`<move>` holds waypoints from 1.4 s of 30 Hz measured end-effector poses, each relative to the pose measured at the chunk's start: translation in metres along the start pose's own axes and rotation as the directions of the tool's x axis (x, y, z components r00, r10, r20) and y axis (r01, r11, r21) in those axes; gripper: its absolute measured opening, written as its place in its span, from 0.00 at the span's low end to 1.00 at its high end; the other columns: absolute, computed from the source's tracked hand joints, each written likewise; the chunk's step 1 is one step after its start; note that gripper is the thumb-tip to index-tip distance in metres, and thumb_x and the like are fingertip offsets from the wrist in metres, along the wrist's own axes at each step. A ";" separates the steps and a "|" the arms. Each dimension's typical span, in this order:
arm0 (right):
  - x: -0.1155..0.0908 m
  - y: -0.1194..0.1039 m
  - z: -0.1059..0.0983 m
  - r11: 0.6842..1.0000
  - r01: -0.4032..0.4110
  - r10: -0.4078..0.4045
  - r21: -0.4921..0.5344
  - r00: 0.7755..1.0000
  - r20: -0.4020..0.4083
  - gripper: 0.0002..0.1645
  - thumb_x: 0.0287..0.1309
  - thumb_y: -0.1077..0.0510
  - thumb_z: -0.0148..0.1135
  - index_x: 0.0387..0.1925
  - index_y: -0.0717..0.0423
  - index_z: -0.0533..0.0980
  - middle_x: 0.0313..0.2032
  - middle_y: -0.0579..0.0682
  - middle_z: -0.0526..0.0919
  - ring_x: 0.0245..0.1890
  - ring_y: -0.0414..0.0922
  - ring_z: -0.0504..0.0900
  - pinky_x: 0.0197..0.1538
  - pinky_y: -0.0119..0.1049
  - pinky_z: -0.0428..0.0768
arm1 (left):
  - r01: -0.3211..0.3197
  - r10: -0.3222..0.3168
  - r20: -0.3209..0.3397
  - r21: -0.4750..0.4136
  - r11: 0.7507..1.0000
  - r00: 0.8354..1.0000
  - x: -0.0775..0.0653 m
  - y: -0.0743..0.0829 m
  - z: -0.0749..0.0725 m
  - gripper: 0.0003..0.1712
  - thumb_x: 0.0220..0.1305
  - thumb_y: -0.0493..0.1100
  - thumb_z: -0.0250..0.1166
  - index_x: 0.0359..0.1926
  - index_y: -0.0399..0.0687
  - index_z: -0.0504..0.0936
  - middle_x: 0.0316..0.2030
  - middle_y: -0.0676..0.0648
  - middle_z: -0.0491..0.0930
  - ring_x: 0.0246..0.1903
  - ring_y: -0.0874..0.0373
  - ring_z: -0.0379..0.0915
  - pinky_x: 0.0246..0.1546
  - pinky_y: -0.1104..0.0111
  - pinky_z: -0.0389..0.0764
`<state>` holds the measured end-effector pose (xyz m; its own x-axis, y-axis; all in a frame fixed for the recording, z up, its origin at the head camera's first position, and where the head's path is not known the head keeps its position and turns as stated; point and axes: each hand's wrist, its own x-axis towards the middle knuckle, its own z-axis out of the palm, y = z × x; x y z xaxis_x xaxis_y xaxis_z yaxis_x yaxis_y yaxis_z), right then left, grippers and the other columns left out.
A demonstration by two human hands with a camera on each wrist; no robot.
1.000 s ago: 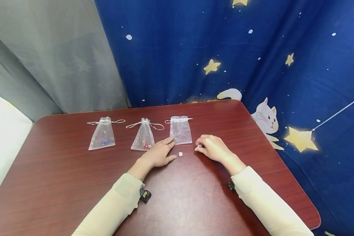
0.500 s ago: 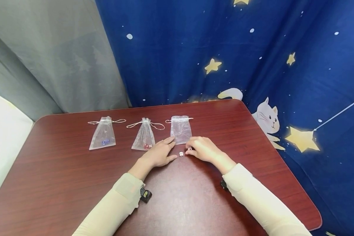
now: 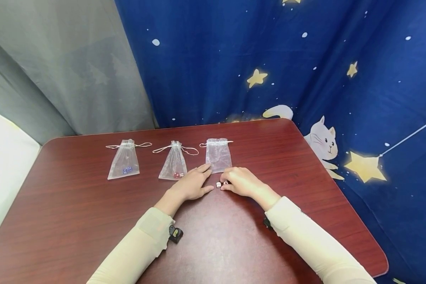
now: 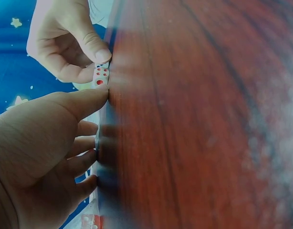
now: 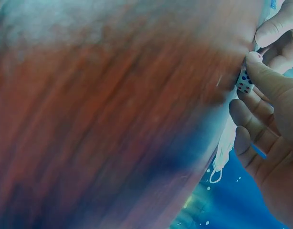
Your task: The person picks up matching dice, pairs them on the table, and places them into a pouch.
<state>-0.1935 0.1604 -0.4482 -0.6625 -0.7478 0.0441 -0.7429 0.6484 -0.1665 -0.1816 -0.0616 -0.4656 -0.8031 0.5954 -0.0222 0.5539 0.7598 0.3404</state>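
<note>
My right hand (image 3: 242, 181) pinches a white die (image 5: 244, 82) between thumb and fingers, low on the tabletop. Just left of it sits a second white die (image 3: 218, 184), red-dotted in the left wrist view. My left hand (image 3: 193, 183) lies with fingers spread, its thumb close to that second die and its fingertips at the lower left corner of a flat sheer drawstring pouch (image 3: 218, 156). No dice show inside this pouch. Another pouch (image 3: 172, 161) with red dice (image 3: 178, 175) lies beside the left hand, partly behind it.
Farther left on the brown table (image 3: 74, 205) lies a third sheer pouch (image 3: 123, 159) holding blue dice (image 3: 127, 170). A blue star-patterned curtain (image 3: 213, 59) and a grey curtain (image 3: 64, 67) hang behind the table's far edge.
My right hand has slid left with its die, bringing it beside the second white die. The left hand and the pouches have stayed in place.
</note>
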 end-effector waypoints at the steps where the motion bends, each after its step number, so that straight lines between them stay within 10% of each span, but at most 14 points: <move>1: 0.000 0.000 0.000 1.000 -0.002 0.002 0.002 1.000 0.001 0.09 0.59 0.49 0.73 0.36 0.48 0.85 0.35 0.42 0.83 0.34 0.41 0.83 0.42 0.43 0.82 | 0.000 0.000 0.000 0.001 1.000 1.000 0.000 0.000 0.000 0.39 0.70 0.54 0.64 0.71 0.32 0.68 0.74 0.35 0.60 0.74 0.44 0.55 0.73 0.50 0.59; 13: -0.006 0.010 -0.003 0.993 -0.015 0.023 0.120 0.998 -0.065 0.17 0.60 0.41 0.71 0.39 0.49 0.84 0.33 0.43 0.83 0.32 0.39 0.80 0.39 0.39 0.80 | 0.012 -0.012 0.029 -0.021 1.000 1.000 0.001 0.004 -0.008 0.39 0.70 0.53 0.64 0.71 0.31 0.67 0.75 0.34 0.58 0.74 0.42 0.54 0.74 0.54 0.58; 24: 0.007 0.019 -0.025 0.985 -0.103 0.132 0.139 0.967 -0.218 0.18 0.62 0.47 0.70 0.46 0.56 0.83 0.33 0.47 0.83 0.31 0.41 0.80 0.38 0.42 0.80 | 0.102 -0.100 -0.123 0.010 0.995 0.987 0.017 0.000 -0.028 0.35 0.72 0.53 0.62 0.70 0.35 0.70 0.70 0.35 0.67 0.70 0.43 0.64 0.70 0.53 0.65; 42: 0.028 0.031 -0.026 0.946 -0.262 0.303 0.191 0.925 -0.231 0.21 0.62 0.49 0.71 0.53 0.54 0.82 0.37 0.48 0.87 0.38 0.45 0.84 0.42 0.47 0.82 | 0.240 -0.254 -0.160 -0.100 0.966 0.954 0.047 -0.020 -0.031 0.33 0.71 0.49 0.63 0.69 0.34 0.71 0.66 0.34 0.71 0.66 0.42 0.69 0.68 0.53 0.67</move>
<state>-0.2378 0.1633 -0.4266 -0.8598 -0.4620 0.2175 -0.5106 0.7819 -0.3575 -0.2373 -0.0566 -0.4439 -0.9419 0.3332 0.0428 0.3199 0.8506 0.4174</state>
